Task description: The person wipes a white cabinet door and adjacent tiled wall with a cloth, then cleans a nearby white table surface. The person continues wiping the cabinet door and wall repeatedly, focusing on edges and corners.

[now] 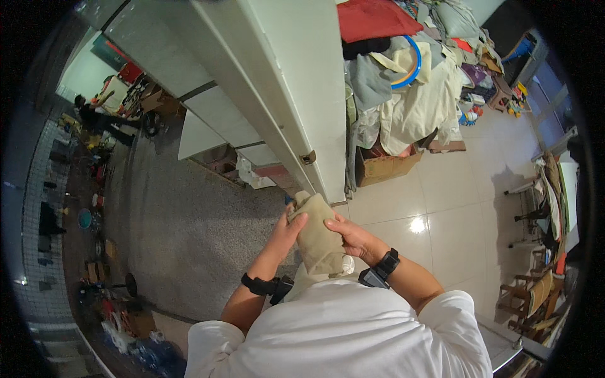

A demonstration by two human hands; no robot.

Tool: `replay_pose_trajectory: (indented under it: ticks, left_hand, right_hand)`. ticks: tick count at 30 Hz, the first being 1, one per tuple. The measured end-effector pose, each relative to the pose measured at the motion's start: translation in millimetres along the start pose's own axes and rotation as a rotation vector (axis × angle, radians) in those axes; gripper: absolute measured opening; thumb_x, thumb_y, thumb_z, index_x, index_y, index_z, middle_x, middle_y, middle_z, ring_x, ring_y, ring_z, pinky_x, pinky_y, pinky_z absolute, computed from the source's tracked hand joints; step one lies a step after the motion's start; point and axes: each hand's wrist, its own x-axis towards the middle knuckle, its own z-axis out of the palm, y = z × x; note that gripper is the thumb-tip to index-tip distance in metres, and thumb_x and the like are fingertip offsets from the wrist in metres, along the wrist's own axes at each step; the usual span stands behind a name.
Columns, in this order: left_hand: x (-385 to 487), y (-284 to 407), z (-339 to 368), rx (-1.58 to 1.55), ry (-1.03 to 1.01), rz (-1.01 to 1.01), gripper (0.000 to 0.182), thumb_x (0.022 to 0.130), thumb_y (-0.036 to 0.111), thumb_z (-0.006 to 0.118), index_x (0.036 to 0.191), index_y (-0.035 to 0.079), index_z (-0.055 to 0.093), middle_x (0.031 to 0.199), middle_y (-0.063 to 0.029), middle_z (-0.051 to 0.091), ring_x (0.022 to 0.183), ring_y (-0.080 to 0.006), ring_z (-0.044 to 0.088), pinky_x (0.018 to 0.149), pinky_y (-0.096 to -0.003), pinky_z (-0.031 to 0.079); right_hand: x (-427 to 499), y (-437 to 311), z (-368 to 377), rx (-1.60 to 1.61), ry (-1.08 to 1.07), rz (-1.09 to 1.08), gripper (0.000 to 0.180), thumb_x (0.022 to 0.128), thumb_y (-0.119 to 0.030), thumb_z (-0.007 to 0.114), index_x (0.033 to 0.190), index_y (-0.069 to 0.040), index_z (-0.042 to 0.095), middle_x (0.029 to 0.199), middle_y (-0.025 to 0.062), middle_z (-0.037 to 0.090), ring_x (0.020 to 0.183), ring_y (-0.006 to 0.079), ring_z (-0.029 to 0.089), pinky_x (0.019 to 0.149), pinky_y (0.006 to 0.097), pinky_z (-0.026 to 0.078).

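Observation:
A beige cloth (319,236), folded or bunched into a bundle, is held before my chest between both hands. My left hand (290,224) grips its left side near the top, thumb lying over the fabric. On the opposite side my right hand (347,231) pinches the cloth, its thumb on the front and the fingers behind, partly hidden. Loose folds of the cloth hang toward my white shirt (359,326). Just beyond the bundle stands the end of a white door frame (326,156) with a metal strike plate (307,157).
Right of the frame, piled clothes and fabric (420,113) rise above a cardboard box (390,167). Wooden chairs (531,297) line the far right. On the left, low white cabinets (227,113) border a speckled floor (203,236). Farther off is another person (101,115).

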Motion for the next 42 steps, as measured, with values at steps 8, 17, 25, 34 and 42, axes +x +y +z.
replay_pose_trajectory:
  ticks: [8,17,25,34,42]
  left_hand:
    - [-11.3,-11.8,-38.0,-0.111,0.321,0.088,0.048,0.096,0.038,0.056,0.134,0.013,0.044,0.118,-0.0098,0.060,0.098,-0.0204,0.063,0.082,-0.0350,0.053]
    - [-34.2,-43.5,-45.2,-0.153,0.365,0.061,0.036,0.097,0.030,0.056,0.125,0.009,0.052,0.118,-0.0094,0.060,0.099,-0.0191,0.061,0.084,-0.0332,0.052]
    - [-58.3,-50.7,-67.3,-0.145,0.448,0.007,0.032,0.098,0.023,0.052,0.124,0.005,0.052,0.119,-0.0106,0.060,0.099,-0.0187,0.062,0.084,-0.0317,0.051]
    - [-74.4,-55.7,-87.0,-0.158,0.490,-0.011,0.033,0.098,0.027,0.053,0.123,0.006,0.053,0.118,-0.0094,0.060,0.099,-0.0186,0.061,0.083,-0.0323,0.051]
    - [-56.0,-26.8,-110.3,-0.132,0.419,0.046,0.028,0.098,0.027,0.053,0.118,0.008,0.057,0.115,-0.0060,0.062,0.098,-0.0176,0.062,0.082,-0.0327,0.050]
  right_hand:
    - [4.7,-72.6,65.5,-0.939,0.392,-0.740,0.069,0.080,-0.006,0.074,0.139,0.000,0.039,0.125,0.0093,0.057,0.109,0.0169,0.057,0.094,0.0312,0.046]
    - [96.1,-143.5,147.0,-2.195,0.538,-1.721,0.041,0.075,-0.011,0.062,0.113,-0.027,0.066,0.146,0.0039,0.041,0.127,0.0340,0.041,0.099,0.0528,0.035]
    - [114.7,-27.8,-10.9,-2.578,0.427,-0.970,0.036,0.080,-0.016,0.057,0.113,-0.026,0.065,0.139,-0.0036,0.044,0.124,0.0293,0.039,0.085,0.0507,0.039]
    - [83.3,-6.6,15.3,-2.326,0.314,-0.753,0.043,0.078,-0.006,0.058,0.117,-0.023,0.063,0.134,0.0027,0.048,0.123,0.0334,0.041,0.088,0.0448,0.038]
    - [93.8,-120.4,187.6,-2.062,0.420,-1.771,0.046,0.073,-0.005,0.060,0.113,-0.026,0.066,0.132,0.0036,0.052,0.118,0.0345,0.046,0.091,0.0437,0.039]
